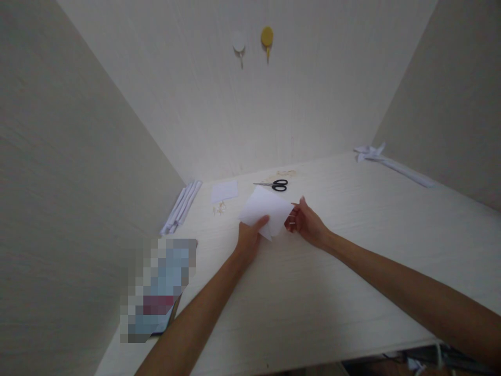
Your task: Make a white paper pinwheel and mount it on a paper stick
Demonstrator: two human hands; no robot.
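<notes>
Both my hands hold a white sheet of paper (266, 209) just above the pale wooden table (352, 250). My left hand (250, 237) grips its lower left edge, with the thumb lying on top of the sheet. My right hand (305, 222) pinches its right edge with the fingers closed. The sheet looks folded or angled, with one corner pointing down between my hands. Black-handled scissors (276, 184) lie on the table just behind the paper.
A smaller white sheet (224, 191) and small pale bits (219, 209) lie back left. Folded white strips (182, 208) rest along the left wall, a white paper shape (391, 163) at the right wall. A blurred-out object (158, 290) sits near left. Two round hooks (252, 40) hang on the back wall.
</notes>
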